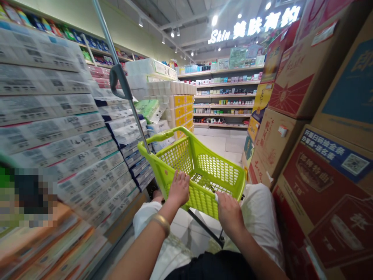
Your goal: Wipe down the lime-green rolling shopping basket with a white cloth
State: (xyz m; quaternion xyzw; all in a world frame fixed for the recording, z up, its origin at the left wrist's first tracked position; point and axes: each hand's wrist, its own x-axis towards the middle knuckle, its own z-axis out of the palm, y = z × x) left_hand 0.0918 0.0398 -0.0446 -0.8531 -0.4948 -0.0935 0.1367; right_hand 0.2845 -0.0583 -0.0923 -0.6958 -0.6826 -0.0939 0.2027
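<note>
In front of me stands a lime-green plastic shopping basket with perforated sides, and its slotted floor shows through the top. My left hand is closed over the near rim, toward the left corner; a gold-coloured bangle circles that wrist. Farther right along the same rim, my right hand grips the edge, with a small white bit showing by its fingers that I cannot make out. A grey metal pole with a loop-shaped grip rises beside the basket's left end. Dark metal legs show underneath.
Stacked packs of paper goods line the left side. Cardboard cartons are piled high close on the right. Between them a tiled aisle leads to shelves of small boxes and bottles under a lit sign.
</note>
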